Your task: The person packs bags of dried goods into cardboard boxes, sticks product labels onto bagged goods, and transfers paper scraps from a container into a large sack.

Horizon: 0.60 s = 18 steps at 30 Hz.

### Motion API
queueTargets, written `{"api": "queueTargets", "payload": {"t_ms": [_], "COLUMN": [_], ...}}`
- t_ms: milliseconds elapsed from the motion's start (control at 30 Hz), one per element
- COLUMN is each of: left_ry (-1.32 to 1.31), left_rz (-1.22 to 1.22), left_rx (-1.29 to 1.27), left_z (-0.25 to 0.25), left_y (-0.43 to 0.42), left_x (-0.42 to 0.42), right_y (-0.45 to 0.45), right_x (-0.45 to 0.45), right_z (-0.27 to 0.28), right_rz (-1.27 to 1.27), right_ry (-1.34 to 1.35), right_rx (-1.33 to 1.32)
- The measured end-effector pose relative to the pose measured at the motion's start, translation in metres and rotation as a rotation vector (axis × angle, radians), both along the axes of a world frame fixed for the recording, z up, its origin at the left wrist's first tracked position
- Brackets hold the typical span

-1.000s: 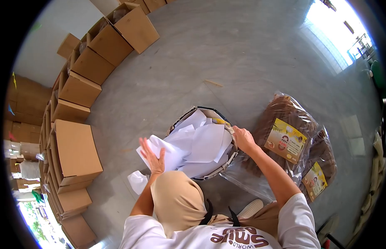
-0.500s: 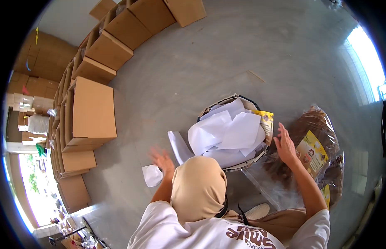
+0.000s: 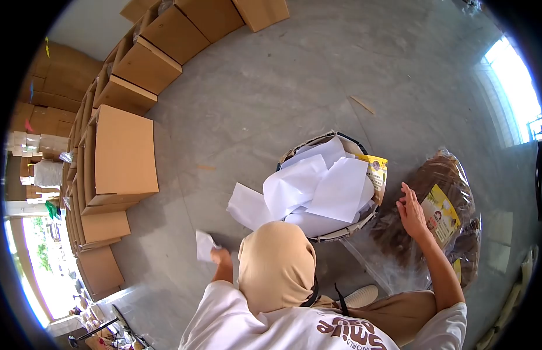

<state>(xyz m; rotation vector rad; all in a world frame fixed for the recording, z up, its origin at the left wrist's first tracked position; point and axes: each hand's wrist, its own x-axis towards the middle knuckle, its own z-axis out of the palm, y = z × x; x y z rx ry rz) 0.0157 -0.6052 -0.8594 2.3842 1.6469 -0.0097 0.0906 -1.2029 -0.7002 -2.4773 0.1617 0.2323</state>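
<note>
Floor (image 3: 271, 93): smooth grey, kinda shiny, big glare over on the right
Boxes (image 3: 126, 154): cardboard, lined up along the left side
Basket (image 3: 341, 236): on the floor by the knee (image 3: 276, 265), heaped with white papers (image 3: 297, 184)
Left hand (image 3: 222, 256): fingers closed on a small white sheet (image 3: 204, 245)
Right hand (image 3: 413, 216): fingers loosely spread beside the plastic-wrapped brown bundle (image 3: 448, 175), can't tell if touching

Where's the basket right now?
In the head view, the basket stands on the floor right of centre, filled with white papers, just left of the right hand and the plastic-wrapped brown bundle.
</note>
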Motion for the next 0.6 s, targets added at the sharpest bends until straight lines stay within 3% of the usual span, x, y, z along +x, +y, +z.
{"api": "queueTargets", "payload": {"t_ms": [67, 133, 233, 300, 367, 467, 600], "left_ry": [-0.247, -0.557, -0.285, 0.167, 0.377, 0.367, 0.251], "left_rz": [-0.225, -0.422, -0.64, -0.638, -0.65, -0.799, -0.893], "left_rx": [0.067, -0.072, -0.344, -0.252, -0.199, -0.106, -0.128], "left_z": [0.02, 0.026, 0.025, 0.038, 0.048, 0.021, 0.034], "left_y": [-0.024, -0.048, -0.082, -0.134, -0.164, -0.147, -0.156], "left_x": [0.04, 0.074, 0.104, 0.116, 0.116, 0.104, 0.108], "right_y": [0.002, 0.004, 0.006, 0.006, 0.007, 0.008, 0.01], "right_x": [0.001, 0.0, -0.002, -0.003, -0.005, -0.007, -0.01], "right_z": [0.0, 0.001, 0.001, 0.004, 0.008, 0.012, 0.011], "right_rz": [0.019, 0.018, 0.012, 0.01, 0.009, 0.013, 0.018], "right_ry": [-0.015, -0.008, 0.011, 0.024, 0.042, 0.054, 0.048], "right_rx": [0.001, 0.018, 0.015, 0.006, -0.003, 0.017, 0.014]}}
